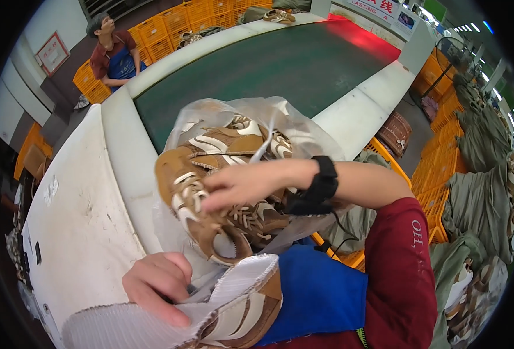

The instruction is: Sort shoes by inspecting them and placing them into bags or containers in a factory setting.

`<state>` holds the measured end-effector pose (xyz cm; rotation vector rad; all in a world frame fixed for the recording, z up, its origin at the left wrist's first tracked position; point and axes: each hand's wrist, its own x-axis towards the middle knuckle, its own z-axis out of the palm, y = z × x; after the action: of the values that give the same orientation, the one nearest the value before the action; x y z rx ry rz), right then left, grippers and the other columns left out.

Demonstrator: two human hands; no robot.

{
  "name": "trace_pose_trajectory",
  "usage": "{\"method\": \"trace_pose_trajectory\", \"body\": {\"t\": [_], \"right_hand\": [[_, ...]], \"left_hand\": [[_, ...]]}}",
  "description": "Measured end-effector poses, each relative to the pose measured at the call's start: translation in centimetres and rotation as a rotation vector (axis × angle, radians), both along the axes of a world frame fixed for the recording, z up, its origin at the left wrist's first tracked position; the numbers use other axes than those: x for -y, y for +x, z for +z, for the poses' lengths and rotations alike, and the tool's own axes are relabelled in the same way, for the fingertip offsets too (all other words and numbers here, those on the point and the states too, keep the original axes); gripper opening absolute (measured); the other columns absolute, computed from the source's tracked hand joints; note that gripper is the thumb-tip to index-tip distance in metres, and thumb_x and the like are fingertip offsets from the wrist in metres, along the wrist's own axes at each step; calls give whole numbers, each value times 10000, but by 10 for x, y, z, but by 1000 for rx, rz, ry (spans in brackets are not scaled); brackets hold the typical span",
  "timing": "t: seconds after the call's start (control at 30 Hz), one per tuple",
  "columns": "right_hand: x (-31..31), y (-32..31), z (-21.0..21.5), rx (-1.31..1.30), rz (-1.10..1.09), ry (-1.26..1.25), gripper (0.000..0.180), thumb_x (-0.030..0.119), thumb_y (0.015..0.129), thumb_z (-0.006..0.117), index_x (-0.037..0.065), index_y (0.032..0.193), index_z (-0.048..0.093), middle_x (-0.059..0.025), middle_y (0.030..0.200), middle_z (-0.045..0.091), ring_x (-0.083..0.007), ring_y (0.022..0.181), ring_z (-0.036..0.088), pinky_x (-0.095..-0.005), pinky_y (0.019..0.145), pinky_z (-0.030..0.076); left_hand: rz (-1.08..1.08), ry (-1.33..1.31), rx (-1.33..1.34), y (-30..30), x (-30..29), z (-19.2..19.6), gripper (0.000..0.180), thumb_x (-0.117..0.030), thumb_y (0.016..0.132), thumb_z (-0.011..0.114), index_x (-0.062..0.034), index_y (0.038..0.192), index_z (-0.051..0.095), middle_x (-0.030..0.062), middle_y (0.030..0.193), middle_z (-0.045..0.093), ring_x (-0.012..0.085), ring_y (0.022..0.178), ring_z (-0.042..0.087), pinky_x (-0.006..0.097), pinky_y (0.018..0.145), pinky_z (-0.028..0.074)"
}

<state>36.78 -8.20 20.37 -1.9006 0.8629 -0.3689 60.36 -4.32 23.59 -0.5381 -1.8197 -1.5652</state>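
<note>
Brown shoe [186,200] under right fingers [215,202]; forearm [361,181] reaching leftward.

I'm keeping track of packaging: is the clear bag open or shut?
Open: the bag spreads around uncovered brown shoes, with the right hand over them.

The sneaker upper [172,168] looks matt and suede-like, its laces [190,189] woven cloth. The translucent plastic bag [312,136] is wrinkled and glossy. The lining [123,328] is ribbed cloth, the apron [326,288] matt cloth, the crates [434,186] plastic.
</note>
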Motion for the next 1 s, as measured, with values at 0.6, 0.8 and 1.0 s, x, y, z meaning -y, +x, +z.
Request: {"method": "trace_pose_trajectory", "body": {"t": [0.6,0.8,1.0], "right_hand": [[-23,-262,10,191,-1330,-348,275,78,793,557,29,1063,583,-28,757,615,-144,704,598,-308,616,486],[-84,-159,52,-393,-769,-1253,466,95,681,719,51,1115,554,-116,952,581,-270,834,574,-314,744,470],[-123,-141,-9,-658,-322,-361,666,186,661,724,152,1260,436,-143,792,590,-331,753,589,-397,697,465]], "left_hand": [[-89,43,-22,-2,4,-6,102,-94,830,599,-35,888,659,135,614,584,172,423,450,291,570,386],[-80,40,-33,-11,14,-14,104,-68,839,575,-57,878,671,118,601,581,167,421,436,290,563,391],[-112,-30,-27,-7,14,-8,93,-148,848,586,-110,910,645,129,622,609,156,433,501,265,562,405]]}}
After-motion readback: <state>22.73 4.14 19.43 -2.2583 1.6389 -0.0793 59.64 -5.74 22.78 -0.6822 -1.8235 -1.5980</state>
